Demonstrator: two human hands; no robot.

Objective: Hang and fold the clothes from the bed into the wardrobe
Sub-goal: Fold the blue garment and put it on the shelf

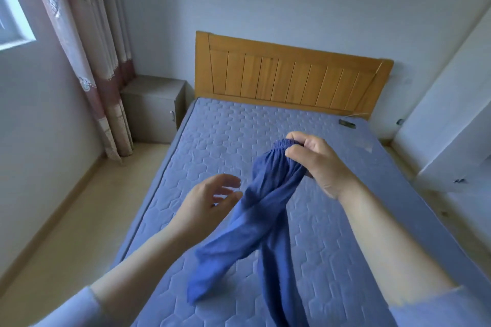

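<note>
A pair of blue trousers (255,223) hangs in the air above the bed (212,141), its elastic waistband bunched at the top. My right hand (316,164) is shut on that waistband and holds the trousers up. The two legs dangle down toward me, one swinging left. My left hand (210,200) is open, fingers spread, just left of the hanging fabric and not gripping it. The white wardrobe (457,103) stands at the right edge of the view.
The bed has a blue quilted mattress and a wooden headboard (289,77). A small dark object (346,123) lies near the mattress's far right corner. A grey bedside cabinet (156,106) and curtains (87,42) are at the left, with bare floor beside the bed.
</note>
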